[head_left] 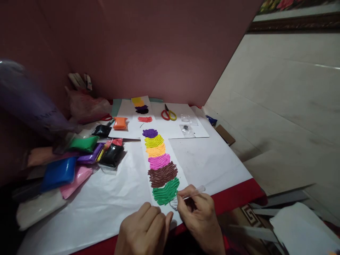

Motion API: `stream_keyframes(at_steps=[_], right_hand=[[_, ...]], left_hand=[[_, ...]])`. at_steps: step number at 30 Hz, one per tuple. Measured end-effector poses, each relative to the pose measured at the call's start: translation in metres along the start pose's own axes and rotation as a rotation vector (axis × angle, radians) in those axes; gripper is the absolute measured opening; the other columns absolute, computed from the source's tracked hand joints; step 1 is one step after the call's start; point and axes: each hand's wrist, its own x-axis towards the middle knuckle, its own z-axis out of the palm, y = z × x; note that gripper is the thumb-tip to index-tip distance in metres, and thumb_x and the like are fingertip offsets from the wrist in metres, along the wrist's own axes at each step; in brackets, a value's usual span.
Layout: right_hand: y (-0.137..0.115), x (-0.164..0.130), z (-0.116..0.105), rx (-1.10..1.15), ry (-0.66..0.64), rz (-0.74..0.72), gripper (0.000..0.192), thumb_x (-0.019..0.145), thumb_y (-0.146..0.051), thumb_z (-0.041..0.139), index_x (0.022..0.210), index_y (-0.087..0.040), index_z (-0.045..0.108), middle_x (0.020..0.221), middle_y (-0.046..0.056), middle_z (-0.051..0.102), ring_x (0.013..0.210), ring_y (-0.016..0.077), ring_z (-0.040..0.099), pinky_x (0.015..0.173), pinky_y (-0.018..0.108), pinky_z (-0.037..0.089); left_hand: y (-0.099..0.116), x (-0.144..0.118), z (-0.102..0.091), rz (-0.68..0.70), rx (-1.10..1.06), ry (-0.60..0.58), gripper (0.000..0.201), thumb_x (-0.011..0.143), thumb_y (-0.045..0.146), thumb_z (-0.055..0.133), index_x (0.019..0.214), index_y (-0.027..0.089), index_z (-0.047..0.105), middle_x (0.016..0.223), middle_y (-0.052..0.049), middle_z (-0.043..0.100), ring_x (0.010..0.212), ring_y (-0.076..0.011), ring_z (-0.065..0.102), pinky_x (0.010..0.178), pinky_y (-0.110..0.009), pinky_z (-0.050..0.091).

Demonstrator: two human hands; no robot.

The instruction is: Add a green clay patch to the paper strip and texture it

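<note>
A long white paper strip (181,174) lies in front of me, covered with ridged bands of coloured clay: purple, yellow, orange, pink, brown, and a green clay band (166,191) nearest me. My right hand (199,209) pinches a clear plastic modelling tool (195,192), its rear end pointing up to the right. The tool's tip is hidden by the fingers, beside the green band's lower right edge. A dark-lined mark (173,207) shows on the paper there. My left hand (145,226) rests closed at the strip's lower left; what its curled fingers hold, if anything, is hidden.
Packets of coloured clay, including a blue packet (58,173) and a green packet (84,144), are heaped at left. A white board (159,132) at the back bears an orange packet (120,123), scissors (169,113), small clear bags (187,129) and another clay-covered strip (147,102).
</note>
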Motion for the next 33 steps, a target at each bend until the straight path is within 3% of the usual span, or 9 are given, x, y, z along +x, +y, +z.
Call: stream_keyframes(at_steps=[16, 22, 29, 33], right_hand=[[0.008, 0.003, -0.001, -0.169, 0.07, -0.047, 0.017, 0.087, -0.009, 0.049, 0.074, -0.015, 0.059, 0.06, -0.001, 0.054, 0.044, 0.0087, 0.045, 0.043, 0.022, 0.039], [0.008, 0.0, -0.002, -0.092, 0.165, 0.017, 0.011, 0.086, -0.011, 0.054, 0.079, -0.016, 0.061, 0.061, -0.002, 0.055, 0.045, 0.0088, 0.047, 0.044, 0.021, 0.04], [0.011, 0.0, -0.004, 0.103, -0.052, 0.137, 0.012, 0.087, -0.015, 0.054, 0.078, -0.017, 0.062, 0.06, -0.003, 0.055, 0.045, 0.0088, 0.047, 0.04, 0.021, 0.036], [0.01, 0.001, -0.003, 0.062, -0.08, 0.114, 0.014, 0.088, -0.014, 0.051, 0.078, -0.016, 0.061, 0.063, -0.002, 0.056, 0.047, 0.0094, 0.048, 0.043, 0.021, 0.038]], left_hand=[[0.001, -0.003, -0.001, -0.01, 0.013, -0.023, 0.022, 0.082, -0.002, 0.059, 0.067, 0.015, 0.057, 0.057, -0.001, 0.056, 0.054, -0.0129, 0.048, 0.048, -0.026, 0.037], [0.001, -0.004, -0.001, -0.019, 0.024, -0.05, 0.023, 0.082, -0.002, 0.059, 0.066, 0.016, 0.056, 0.057, -0.001, 0.055, 0.054, -0.0129, 0.048, 0.049, -0.026, 0.037], [0.001, 0.001, 0.0, -0.011, 0.028, -0.014, 0.025, 0.083, -0.001, 0.058, 0.064, 0.016, 0.055, 0.055, 0.0, 0.055, 0.052, -0.0117, 0.048, 0.047, -0.025, 0.036], [0.001, 0.002, 0.001, -0.007, 0.007, -0.001, 0.025, 0.083, -0.002, 0.058, 0.064, 0.016, 0.055, 0.055, 0.0, 0.055, 0.052, -0.0117, 0.047, 0.047, -0.025, 0.036]])
